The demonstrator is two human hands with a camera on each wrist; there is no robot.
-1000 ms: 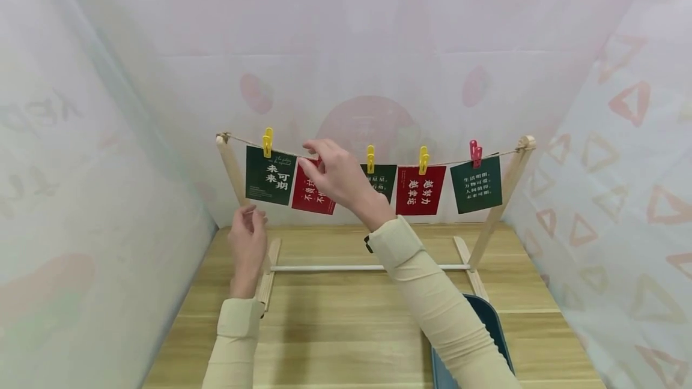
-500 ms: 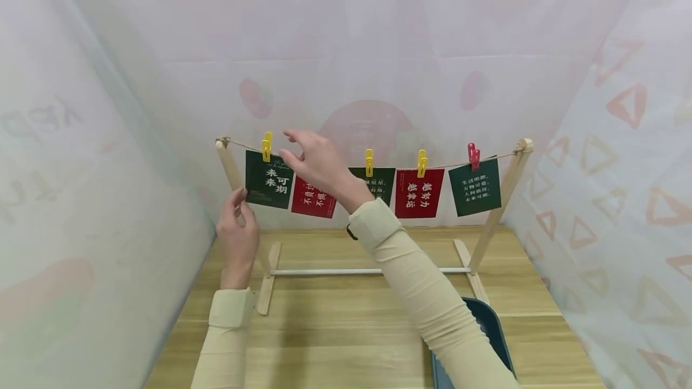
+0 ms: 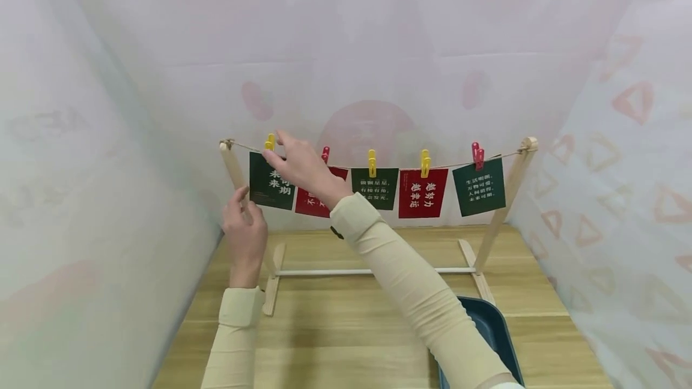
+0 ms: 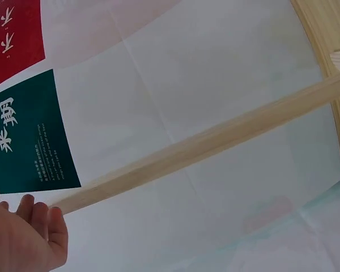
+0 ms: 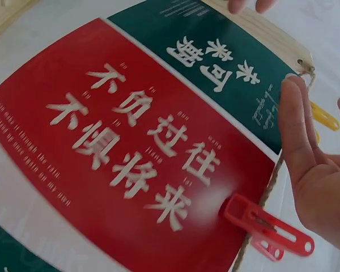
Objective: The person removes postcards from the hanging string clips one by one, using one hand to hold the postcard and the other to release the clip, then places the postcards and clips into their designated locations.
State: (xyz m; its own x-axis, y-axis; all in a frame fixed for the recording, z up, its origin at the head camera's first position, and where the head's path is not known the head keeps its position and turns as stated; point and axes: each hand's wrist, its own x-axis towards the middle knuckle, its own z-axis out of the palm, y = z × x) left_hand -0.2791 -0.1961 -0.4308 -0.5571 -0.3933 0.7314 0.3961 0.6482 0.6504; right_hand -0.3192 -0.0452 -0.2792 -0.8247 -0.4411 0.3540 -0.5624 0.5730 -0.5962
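A leftmost green card with white characters hangs from a twine line by a yellow clothespin. My right hand is at this clothespin, thumb and forefinger apart on either side of it; whether they touch it is hard to see. My left hand is beside the green card's lower left corner and the wooden post, fingers loosely bent, with nothing visible in them. A red card hangs beside the green one under a red clothespin; my right hand partly covers it in the head view.
Farther right hang another green card, a red card and a green card, each clipped. A wooden post holds the line's right end. A white rod joins the feet. A dark blue tray lies front right.
My right hand has moved left from the red card's clothespin to the leftmost yellow one, uncovering the red clothespin. My left hand has risen slightly to the green card's lower corner.
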